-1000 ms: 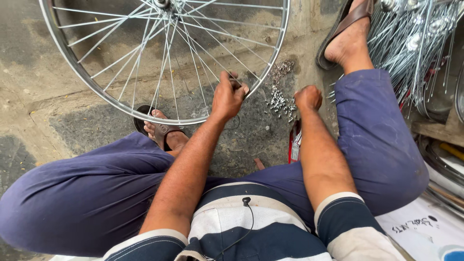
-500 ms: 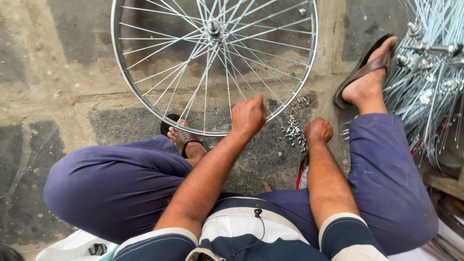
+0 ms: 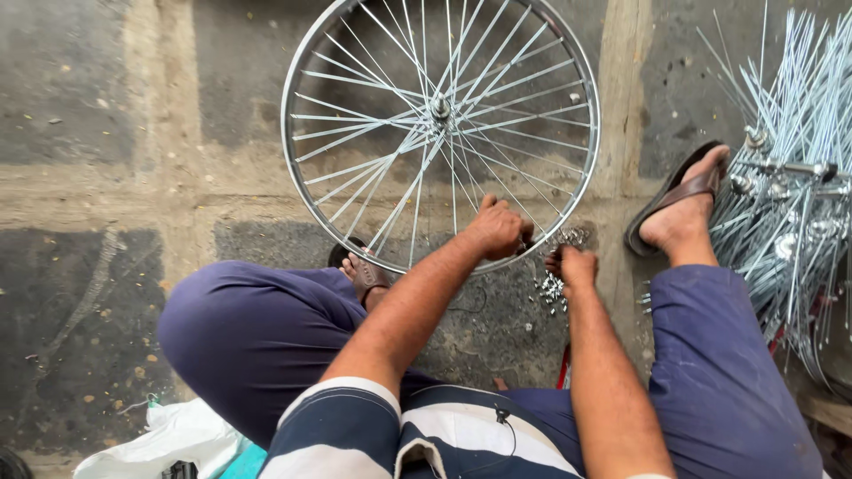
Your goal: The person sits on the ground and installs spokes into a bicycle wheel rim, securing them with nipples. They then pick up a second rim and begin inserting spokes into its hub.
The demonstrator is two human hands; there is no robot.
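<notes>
I see the spoked wheel [image 3: 441, 133] lying on the concrete floor [image 3: 106, 177] at upper centre. My left hand [image 3: 497, 229] grasps its lower rim, fingers clenched. My right hand [image 3: 575, 266] is curled over small metal nipples [image 3: 552, 288], grip unclear.

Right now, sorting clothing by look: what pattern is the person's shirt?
Navy and white stripes on the shirt, head view.

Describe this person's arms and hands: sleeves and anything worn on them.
Both forearms are bare. The left hand and right hand show no gloves, rings or watch. Short sleeves in navy and white stripes, with white cuffs, end near the elbows.
</notes>
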